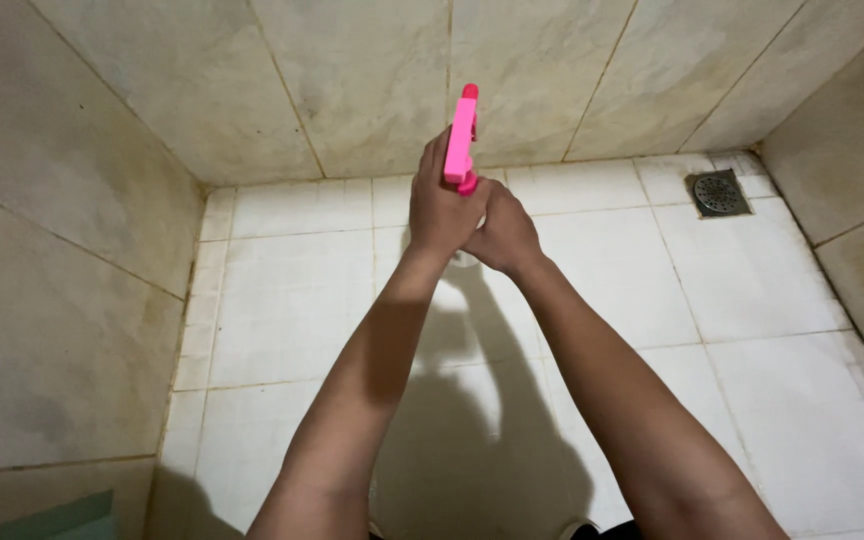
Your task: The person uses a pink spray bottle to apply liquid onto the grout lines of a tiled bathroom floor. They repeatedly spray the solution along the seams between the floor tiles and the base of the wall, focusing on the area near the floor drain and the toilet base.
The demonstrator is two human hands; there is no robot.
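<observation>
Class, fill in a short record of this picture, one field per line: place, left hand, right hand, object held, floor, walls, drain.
Place: tiled corner seen from above
Left hand: closed round the lower part of the pink plastic object
Right hand: pressed against the left hand, just under the object
Object held: narrow, bright pink, upright above the hands; its kind cannot be told
Floor: white square tiles, arm shadows across them
Walls: large beige tiles, stained
Drain: round metal grate in a square frame, far right corner

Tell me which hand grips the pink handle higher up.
The left hand: it wraps the pink handle itself, while the right hand sits lower, beneath it.
</observation>
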